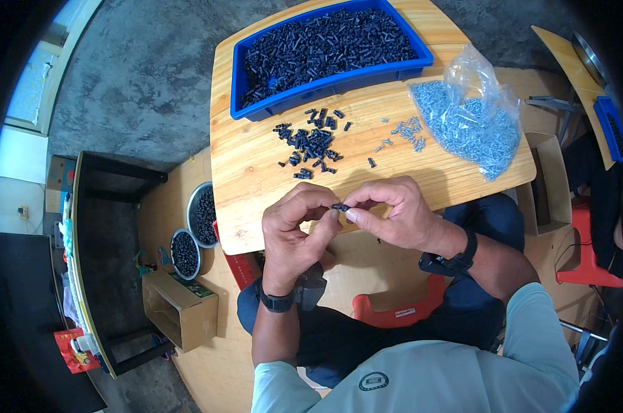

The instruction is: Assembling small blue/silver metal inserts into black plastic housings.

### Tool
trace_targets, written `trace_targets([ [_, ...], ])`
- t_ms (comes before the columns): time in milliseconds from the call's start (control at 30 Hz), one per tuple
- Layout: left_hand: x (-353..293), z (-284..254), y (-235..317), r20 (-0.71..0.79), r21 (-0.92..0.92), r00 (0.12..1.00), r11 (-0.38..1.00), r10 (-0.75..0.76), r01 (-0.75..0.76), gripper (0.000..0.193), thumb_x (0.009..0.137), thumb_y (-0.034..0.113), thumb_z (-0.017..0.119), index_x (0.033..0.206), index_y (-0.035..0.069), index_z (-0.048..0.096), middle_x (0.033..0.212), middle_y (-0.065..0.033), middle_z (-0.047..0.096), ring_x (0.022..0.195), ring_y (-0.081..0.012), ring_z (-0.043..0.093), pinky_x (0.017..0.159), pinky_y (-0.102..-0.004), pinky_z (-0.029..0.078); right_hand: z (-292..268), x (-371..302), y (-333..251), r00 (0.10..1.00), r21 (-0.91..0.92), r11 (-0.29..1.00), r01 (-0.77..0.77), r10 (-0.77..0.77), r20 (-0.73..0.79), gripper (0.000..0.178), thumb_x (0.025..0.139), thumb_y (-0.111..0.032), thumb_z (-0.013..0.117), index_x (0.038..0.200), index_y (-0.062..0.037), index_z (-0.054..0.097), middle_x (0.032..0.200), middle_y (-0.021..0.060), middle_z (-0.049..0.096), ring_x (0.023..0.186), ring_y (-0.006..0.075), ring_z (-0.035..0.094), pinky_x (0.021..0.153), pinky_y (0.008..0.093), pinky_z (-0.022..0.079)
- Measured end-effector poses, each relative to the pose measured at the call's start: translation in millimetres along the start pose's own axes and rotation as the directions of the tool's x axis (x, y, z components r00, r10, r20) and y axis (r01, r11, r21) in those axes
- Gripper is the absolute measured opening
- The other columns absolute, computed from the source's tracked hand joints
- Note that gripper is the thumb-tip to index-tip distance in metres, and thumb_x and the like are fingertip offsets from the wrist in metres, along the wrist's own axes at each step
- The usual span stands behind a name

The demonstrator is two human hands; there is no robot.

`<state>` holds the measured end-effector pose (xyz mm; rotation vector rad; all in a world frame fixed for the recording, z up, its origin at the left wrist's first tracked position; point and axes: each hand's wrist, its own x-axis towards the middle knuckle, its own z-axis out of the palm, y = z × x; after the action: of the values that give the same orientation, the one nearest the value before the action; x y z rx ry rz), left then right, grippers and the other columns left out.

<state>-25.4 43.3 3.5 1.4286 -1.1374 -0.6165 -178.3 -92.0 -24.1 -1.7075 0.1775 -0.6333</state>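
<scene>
- bin (243,89), top centre: blue, full of black parts
- loose parts (310,144) mid-frame: black
- table (256,186): pale wood grain
- bag (473,117), upper right: clear, grey-silver screws
- part (340,206) between hands: black
- stool (394,313), lower centre: red
- wristbands (277,303): black

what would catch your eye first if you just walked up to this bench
Probably the two hands meeting at the near edge of the wooden table: the left hand and right hand pinch one small black part between their fingertips. Behind them a blue bin is heaped with the same black parts, and a clear bag of silvery screws slumps at the right.
</scene>
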Motion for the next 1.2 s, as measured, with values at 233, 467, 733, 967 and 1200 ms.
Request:
trace_targets([
  [233, 0.8, 0.8, 1.0, -0.030, 0.171, 0.998, 0.984, 0.052, -0.046, 0.012, 0.078, -0.007, 0.067, 0.090, -0.005, 0.070, 0.087, -0.0092, 0.069, 0.078, -0.0134, 0.070, 0.070, -0.0254, 0.057, 2.8, 0.5, 2.3, 0.999, -0.034, 0.999, 0.031, -0.032, -0.019, 0.009, 0.088, -0.004, 0.071, 0.096, -0.0007, 0.072, 0.085, 0.0089, 0.074, 0.079, 0.0145, 0.073, 0.072, 0.0280, 0.058],
  [467, 1.9, 1.9, 3.8, -0.011, 0.314, 0.993, 0.943, 0.118, -0.108, 0.014, 0.077, -0.008, 0.067, 0.089, -0.002, 0.071, 0.080, -0.0103, 0.068, 0.073, -0.0169, 0.069, 0.065, -0.0276, 0.054, 3.1, -0.4, 4.4, 0.999, -0.077, 0.997, 0.027, -0.028, -0.018, 0.011, 0.087, -0.002, 0.072, 0.097, 0.0025, 0.072, 0.084, 0.0104, 0.073, 0.077, 0.0157, 0.071, 0.071, 0.0281, 0.056],
  [733, 1.4, 4.6, 5.1, 0.002, 0.467, 0.980, 0.866, 0.201, -0.179, 0.016, 0.075, -0.008, 0.069, 0.089, 0.000, 0.070, 0.081, -0.0119, 0.068, 0.069, -0.0237, 0.069, 0.062, -0.0320, 0.054, 4.7, -0.9, 9.4, 0.999, -0.096, 0.995, 0.014, -0.017, -0.035, 0.011, 0.086, -0.004, 0.073, 0.096, 0.0022, 0.071, 0.084, 0.0114, 0.073, 0.077, 0.0157, 0.071, 0.069, 0.0287, 0.056],
  [967, 2.1, 7.2, 4.0, 0.058, 0.512, 0.964, 0.822, 0.258, -0.251, 0.018, 0.075, -0.007, 0.071, 0.092, 0.001, 0.070, 0.082, -0.0121, 0.068, 0.068, -0.0274, 0.069, 0.061, -0.0345, 0.055, 4.7, -1.4, 12.6, 0.999, -0.083, 0.996, -0.024, 0.022, -0.023, 0.012, 0.086, -0.002, 0.074, 0.097, 0.0023, 0.071, 0.085, 0.0114, 0.073, 0.078, 0.0159, 0.071, 0.070, 0.0295, 0.056],
  [1200, 0.5, 11.0, 4.5, 0.112, 0.596, 0.946, 0.741, 0.304, -0.309, 0.021, 0.076, -0.006, 0.072, 0.095, 0.001, 0.068, 0.084, -0.0118, 0.066, 0.068, -0.0296, 0.068, 0.059, -0.0374, 0.056, 5.0, -1.4, 10.6, 0.999, -0.094, 0.995, -0.030, 0.028, -0.030, 0.012, 0.087, -0.003, 0.072, 0.098, 0.0023, 0.074, 0.087, 0.0123, 0.075, 0.076, 0.0138, 0.071, 0.067, 0.0276, 0.057],
])
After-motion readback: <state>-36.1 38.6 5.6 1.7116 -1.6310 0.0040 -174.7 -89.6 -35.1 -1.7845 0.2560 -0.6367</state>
